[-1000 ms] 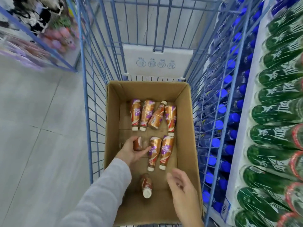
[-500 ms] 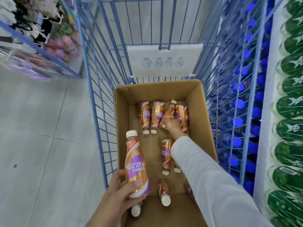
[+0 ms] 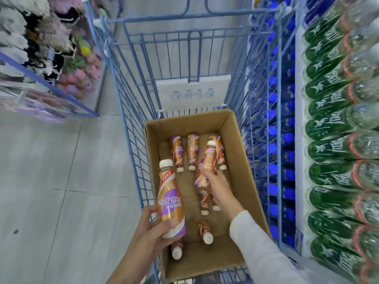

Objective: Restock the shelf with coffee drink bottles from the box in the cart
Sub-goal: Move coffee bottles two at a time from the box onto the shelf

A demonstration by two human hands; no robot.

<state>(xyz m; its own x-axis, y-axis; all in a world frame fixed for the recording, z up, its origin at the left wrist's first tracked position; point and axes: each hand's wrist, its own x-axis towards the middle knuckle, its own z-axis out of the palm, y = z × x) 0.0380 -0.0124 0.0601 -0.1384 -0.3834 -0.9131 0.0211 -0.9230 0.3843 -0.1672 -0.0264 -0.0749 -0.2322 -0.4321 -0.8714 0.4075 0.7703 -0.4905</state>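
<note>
While one coffee bottle (image 3: 171, 203) is kept upright in the left hand (image 3: 152, 228), fingers wrapped round its base, a second bottle (image 3: 206, 169) is lifted from the box (image 3: 242, 181), gripped low by the right hand (image 3: 217, 183), so both can be shelved together.

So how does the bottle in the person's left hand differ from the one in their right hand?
The left-hand bottle is held upright, clear above the box's left edge, with its full label facing the camera. The right-hand bottle tilts, sits lower over the box, and is partly covered by fingers. The left hand grips near the base; the right hand wraps the lower body. Both are the same copper-and-purple coffee drink with white caps.
</note>
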